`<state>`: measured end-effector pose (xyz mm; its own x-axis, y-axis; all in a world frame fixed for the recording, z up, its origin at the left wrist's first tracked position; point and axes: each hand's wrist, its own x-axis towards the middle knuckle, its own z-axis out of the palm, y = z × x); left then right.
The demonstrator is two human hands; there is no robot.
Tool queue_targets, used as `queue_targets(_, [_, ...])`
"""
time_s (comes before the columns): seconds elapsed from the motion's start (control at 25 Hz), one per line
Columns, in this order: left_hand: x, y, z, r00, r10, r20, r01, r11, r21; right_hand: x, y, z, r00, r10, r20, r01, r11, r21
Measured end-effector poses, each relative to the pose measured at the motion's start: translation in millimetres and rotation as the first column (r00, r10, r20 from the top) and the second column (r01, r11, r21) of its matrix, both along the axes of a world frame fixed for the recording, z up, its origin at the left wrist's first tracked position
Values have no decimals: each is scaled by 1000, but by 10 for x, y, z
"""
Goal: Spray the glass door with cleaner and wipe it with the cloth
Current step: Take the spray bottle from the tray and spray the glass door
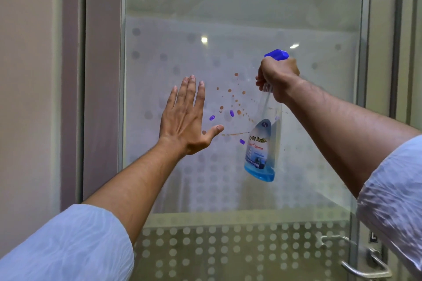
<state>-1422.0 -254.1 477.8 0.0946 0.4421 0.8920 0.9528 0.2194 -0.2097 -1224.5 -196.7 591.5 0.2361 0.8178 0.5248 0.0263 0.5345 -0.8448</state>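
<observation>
Glass door (228, 29): brown, purple spots | right hand (277, 77) fingers grip spray bottle (260, 150) | left hand (185, 121) fingers spread

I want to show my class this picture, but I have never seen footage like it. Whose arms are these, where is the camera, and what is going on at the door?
There is no machine here. A person wears a camera on the head, so you see their own arms reaching forward. The right hand grips a spray bottle of blue cleaner by its neck. The left hand is open and flat towards the glass door. Brown and purple spots mark the glass between the hands. No cloth is in view.
</observation>
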Motion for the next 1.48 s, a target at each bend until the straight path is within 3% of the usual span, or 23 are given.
queue_targets(0.72, [989, 497, -565, 971, -238, 34, 240, 962, -129, 761, 191, -961, 995, -90, 48, 92, 995, -47])
queue_targets(1.12, [2464, 638, -1107, 856, -507, 104, 517, 829, -214, 2071, 39, -1738, 944, -322, 72, 325, 945, -42])
queue_targets(1.48, [4259, 538, -1523, 759, -638, 134, 646, 709, -283, 3727, -353, -2307, 875, -471, 115, 475, 880, -13])
